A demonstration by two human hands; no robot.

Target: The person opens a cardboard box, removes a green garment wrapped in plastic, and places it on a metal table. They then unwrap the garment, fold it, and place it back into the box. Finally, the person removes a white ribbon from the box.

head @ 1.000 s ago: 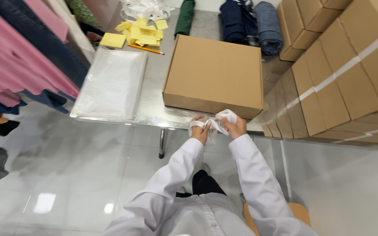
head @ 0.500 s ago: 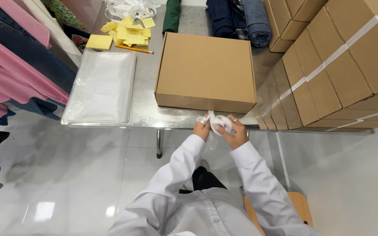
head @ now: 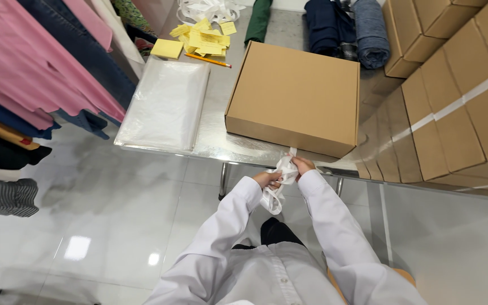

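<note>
A: Near field, six o'clock. Left hand (head: 266, 179) and right hand (head: 302, 165) meet just off the front edge of the desk (head: 221, 96). State of grip?

B: Both closed, fingers curled around one white strip (head: 278, 181), crumpled between them. A loop of it hangs below the left hand. Cannot tell whether it is ribbon, tape or thin plastic.

A: Position of the strip relative to the box?

B: In the air, just short of the front edge of the brown cardboard box (head: 295, 96), which lies flat and closed at twelve o'clock from the hands. Upper end of the strip is near the box's lower edge; contact not resolvable.

A: Handling judgement?

B: Strip looks limp and bunched. Judgement: pinch near the ends, draw the hands apart to flatten it, keep the hanging loop from twisting.

A: Mid field?

B: Stack of clear plastic bags (head: 165, 104) at ten o'clock, flat on the desk, well apart from the box.

A: Far field?

B: Yellow paper slips (head: 204, 36) and an orange pencil (head: 209, 60) at eleven o'clock. Folded dark garments (head: 340, 25) at one o'clock. Stacked cartons (head: 458, 96) at two o'clock. Hanging clothes (head: 40, 73) at nine o'clock.
</note>
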